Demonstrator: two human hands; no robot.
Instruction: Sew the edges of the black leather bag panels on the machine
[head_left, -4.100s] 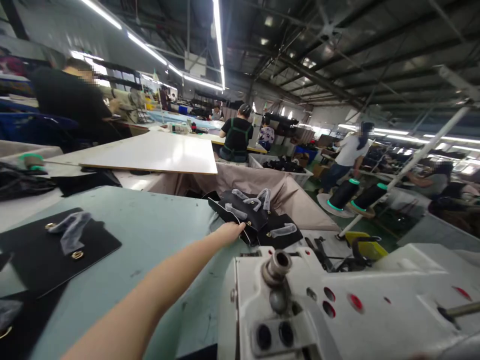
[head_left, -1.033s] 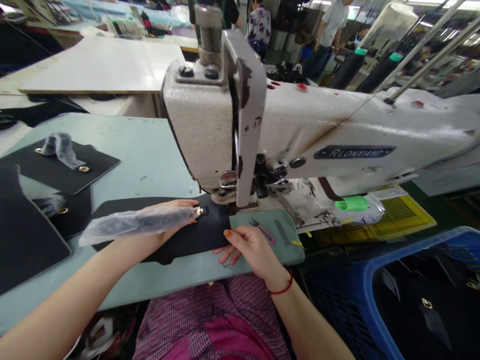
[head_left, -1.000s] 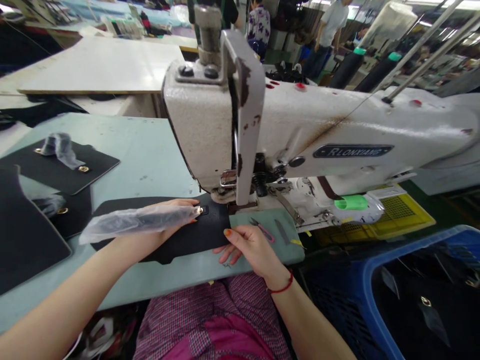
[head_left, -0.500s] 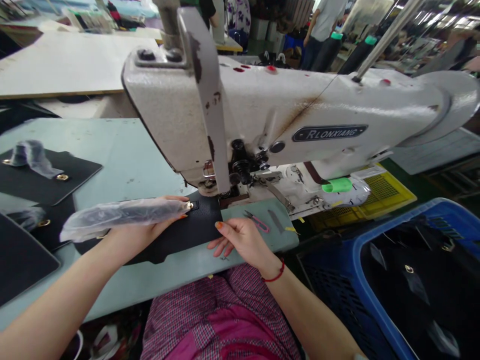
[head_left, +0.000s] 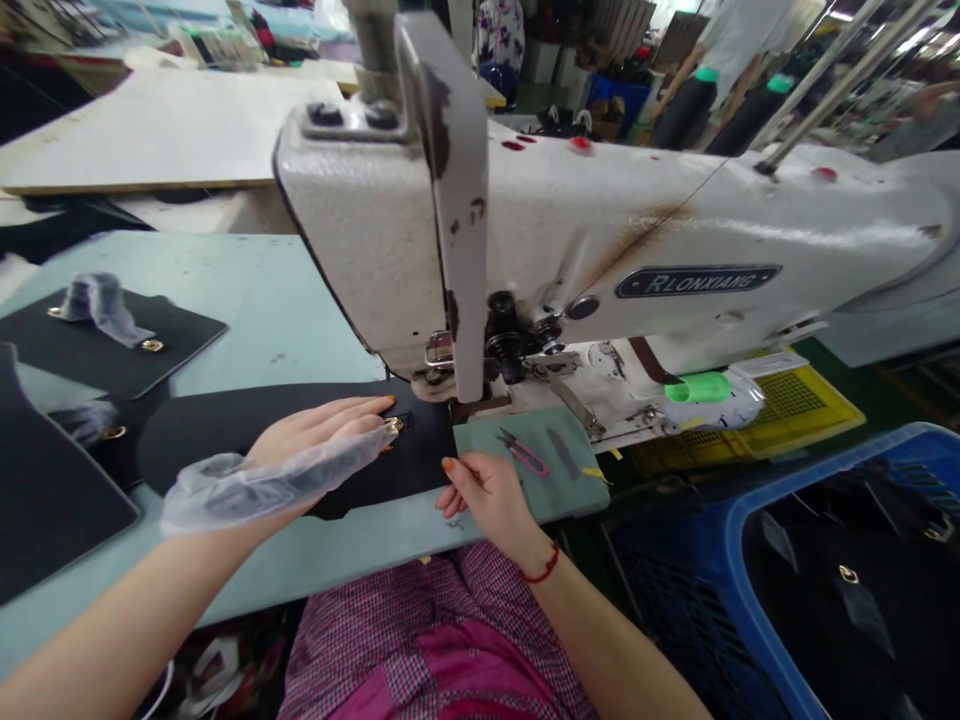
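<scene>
the left hand lies flat, fingers outstretched, on the black panel beneath it, a plastic-wrapped strap across its back. the right hand, half curled, has its thumb at the panel's edge; i can't tell whether it grips.

Both forearms were bare, and the fingernails that showed on the left hand and the right hand were orange. A thin red bracelet, cord-like, circled the right wrist. The garment on the lap had a small pink, dark and pale check, softly creased, with a plain magenta panel gathered in folds across it and a patch of check beside that.
</scene>
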